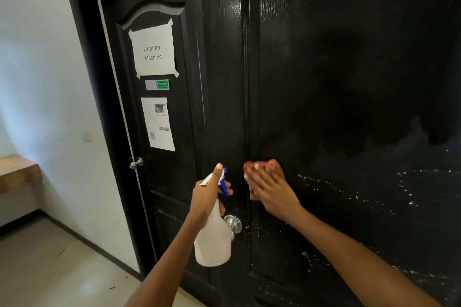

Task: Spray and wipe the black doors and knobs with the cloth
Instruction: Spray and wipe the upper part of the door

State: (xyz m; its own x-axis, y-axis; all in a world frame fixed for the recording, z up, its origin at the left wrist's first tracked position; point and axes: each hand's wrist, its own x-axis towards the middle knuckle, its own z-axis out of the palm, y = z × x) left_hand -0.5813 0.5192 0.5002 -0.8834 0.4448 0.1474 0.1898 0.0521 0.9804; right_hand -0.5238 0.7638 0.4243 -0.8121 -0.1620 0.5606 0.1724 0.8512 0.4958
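A: Cloth point(264, 166)? Where, and how does it handle?

B: Reddish-brown, bunched, centre of frame, pressed flat on the near black door point(349, 82) by the right hand point(270, 189). Fingers look straight, palm pushing the cloth on the panel; blurred, so likely mid-wipe. Soft and limp, I'd say, probably damp, so hold it wadded under the palm or it slides on the wet gloss.

A: Left hand?

B: Left hand point(212, 192) is wrapped round the neck of the spray bottle point(213, 234), lower centre. Thumb up on the white head, a finger by the blue trigger. Bottle is translucent white plastic, light, stiff enough; grip at the neck is right. No label readable on it.

A: Door surface?

B: Glossy, wet sheen upper centre, white droplets scattered lower right, not yet wiped. Slippery, I'd guess. Silver knob point(233, 224) sits just behind the bottle, droplets beside it.

A: Knob handling?

B: Smooth metal, round; the cloth needs to wrap it.

A: Any writing?

B: Second door point(174, 182) at left: taped paper sign point(153, 51) reads "Laundry Machine". Below it a green slider plate point(157, 85) says "WELCOME"; the smaller line is unreadable. Below that a printed notice point(158, 124) with a QR code, text too small. Its own knob point(136, 163) is at left.

A: Rest?

B: White wall, wooden worktop point(17, 173) at far left, pale floor.
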